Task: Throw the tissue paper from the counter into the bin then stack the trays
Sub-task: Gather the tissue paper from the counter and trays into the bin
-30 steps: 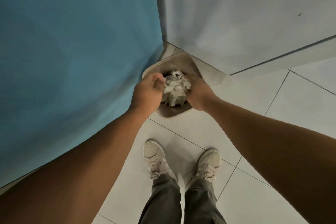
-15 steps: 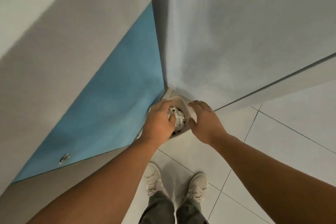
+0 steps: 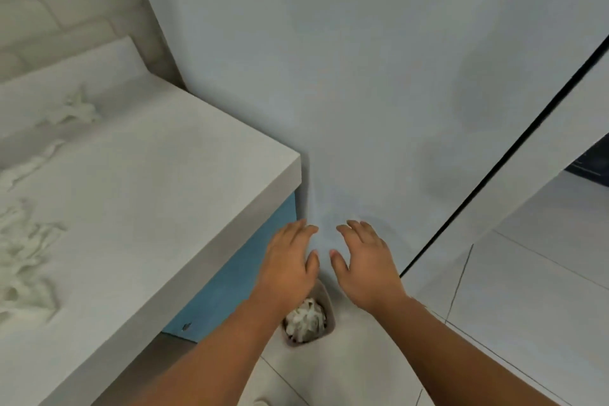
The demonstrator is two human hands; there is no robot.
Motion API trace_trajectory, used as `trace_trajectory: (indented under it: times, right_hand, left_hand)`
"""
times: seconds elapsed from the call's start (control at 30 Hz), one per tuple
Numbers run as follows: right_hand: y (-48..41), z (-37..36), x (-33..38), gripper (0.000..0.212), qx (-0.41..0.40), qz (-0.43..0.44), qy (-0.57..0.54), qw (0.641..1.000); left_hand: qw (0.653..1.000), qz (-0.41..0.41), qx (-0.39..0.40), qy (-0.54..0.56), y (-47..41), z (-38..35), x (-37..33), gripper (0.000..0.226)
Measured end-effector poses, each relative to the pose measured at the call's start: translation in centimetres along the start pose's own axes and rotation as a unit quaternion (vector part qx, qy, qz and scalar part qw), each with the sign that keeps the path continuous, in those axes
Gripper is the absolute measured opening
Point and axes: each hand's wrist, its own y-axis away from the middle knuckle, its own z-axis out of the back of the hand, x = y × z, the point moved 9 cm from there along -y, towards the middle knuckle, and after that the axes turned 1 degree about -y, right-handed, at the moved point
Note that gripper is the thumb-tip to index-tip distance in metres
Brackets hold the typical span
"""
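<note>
Both hands have come up out of the bin since the earlier frames and now hover above it, while the view has lifted enough to show the table top.

On the left part of the table (image 3: 148, 191), strands and clumps of loose tissue paper (image 3: 23, 260) are scattered from near the back edge toward the front edge, blurred but plainly not yet cleared. Below the table's right end is the blue cabinet front (image 3: 230, 280). Just right of it, the left hand (image 3: 286, 264) is palm down with its fingers spread, its grip wide and holding nothing. Beneath its wrist, the bin (image 3: 330, 313) stands on the floor by the table's right corner, against the wall, with a wad of tissue (image 3: 306, 320) inside. The right hand (image 3: 365, 267) mirrors the left, its grip wide and empty. Further right is the tiled floor (image 3: 543, 306).

As a judgement, one load of tissue is binned, but the first step is only partly done: more paper waits on the table. No trays are in view, so the stacking appears not yet begun.
</note>
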Motion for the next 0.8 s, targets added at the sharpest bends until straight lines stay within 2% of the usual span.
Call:
trace_trajectory:
  times: [0.07, 0.17, 0.37, 0.6, 0.8]
  right_hand:
    - [-0.2, 2.5, 1.3, 0.067, -0.024, 0.015, -0.005, 1.000]
    - [-0.3, 6.2, 3.9, 0.063, -0.040, 0.045, -0.003, 0.998]
    - [-0.5, 10.7, 10.0, 0.055, -0.048, 0.127, -0.013, 0.991]
    - [-3.0, 11.5, 17.3, 0.049, -0.058, 0.194, -0.023, 0.979]
    - [-6.9, 7.1, 24.8, 0.051, -0.007, 0.236, -0.024, 0.971]
  left_hand:
    - [1.000, -0.002, -0.024, -0.014, -0.3, 2.7, -1.1, 0.045]
    - [0.997, -0.007, -0.069, -0.023, -0.3, 7.1, -2.8, 0.052]
    - [0.989, 0.018, -0.148, -0.026, 1.0, 15.2, -2.9, 0.048]
    - [0.977, 0.077, -0.196, -0.031, 3.0, 22.0, 1.6, 0.045]
    - [0.969, 0.114, -0.212, -0.054, 3.4, 27.4, 8.6, 0.043]
